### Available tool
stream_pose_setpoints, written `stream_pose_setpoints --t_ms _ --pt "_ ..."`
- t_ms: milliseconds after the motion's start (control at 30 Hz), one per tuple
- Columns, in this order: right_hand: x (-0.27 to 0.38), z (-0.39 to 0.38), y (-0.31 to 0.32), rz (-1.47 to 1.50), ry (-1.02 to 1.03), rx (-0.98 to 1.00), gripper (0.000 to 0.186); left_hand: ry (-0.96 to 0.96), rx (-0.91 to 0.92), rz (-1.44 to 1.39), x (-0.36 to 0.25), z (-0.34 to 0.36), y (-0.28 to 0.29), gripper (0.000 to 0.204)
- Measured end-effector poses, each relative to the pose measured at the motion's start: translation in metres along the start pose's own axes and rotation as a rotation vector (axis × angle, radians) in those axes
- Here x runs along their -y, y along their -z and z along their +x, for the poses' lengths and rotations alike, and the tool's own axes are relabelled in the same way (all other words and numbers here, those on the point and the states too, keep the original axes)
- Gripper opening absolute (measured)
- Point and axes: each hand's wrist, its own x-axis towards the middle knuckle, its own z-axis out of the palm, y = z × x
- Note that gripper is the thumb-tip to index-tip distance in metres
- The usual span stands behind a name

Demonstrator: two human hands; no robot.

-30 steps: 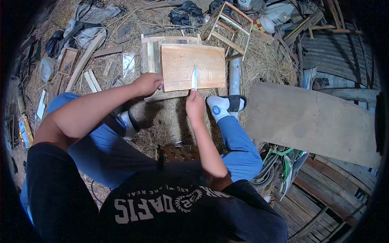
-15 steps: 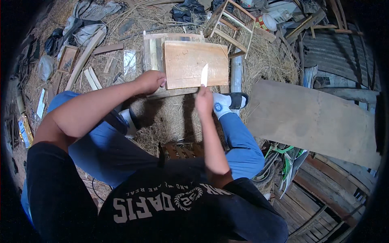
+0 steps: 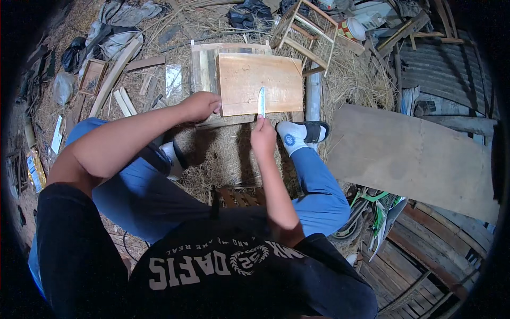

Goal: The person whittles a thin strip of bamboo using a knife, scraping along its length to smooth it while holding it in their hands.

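Note:
A flat light-brown wooden board [image 3: 281, 80] lies on a low slatted wooden stool [image 3: 203, 72], whose left side and far edge show from under it. My left hand [image 3: 202, 106] is closed at the board's near left corner, gripping its edge. In my right hand [image 3: 263, 137] is a knife [image 3: 261, 100], its handle mostly hidden by the closed fingers. The pale blade points away from me over the near part of the board. Whether its edge touches the wood I cannot tell.
Straw-covered ground surrounds the stool, with wood strips [image 3: 122, 102] and a shallow wooden box [image 3: 92, 77] at left. A wooden frame [image 3: 305, 40] and a bucket [image 3: 351, 28] stand behind. A large flat sheet [image 3: 409, 154] lies to the right, near my sandalled foot [image 3: 313, 132].
My right hand and the knife have shifted slightly left and nearer to me, and the blade has turned more upright in view. My left hand keeps its place at the board's corner.

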Motion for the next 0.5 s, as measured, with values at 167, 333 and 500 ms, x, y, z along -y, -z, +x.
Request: stream_pose_setpoints --t_ms 167,333,500 --pt "-0.014 0.018 0.012 0.082 -0.027 0.006 0.043 -0.012 0.002 0.021 -0.006 0.003 0.002 0.028" --pt "0.009 -0.01 -0.016 0.052 0.051 0.115 0.043 -0.024 0.025 0.007 0.002 0.002 0.001 0.027" --pt "-0.012 0.017 0.001 0.053 -0.004 -0.031 0.044 -0.029 0.019 0.057 -0.006 0.005 0.004 0.028"
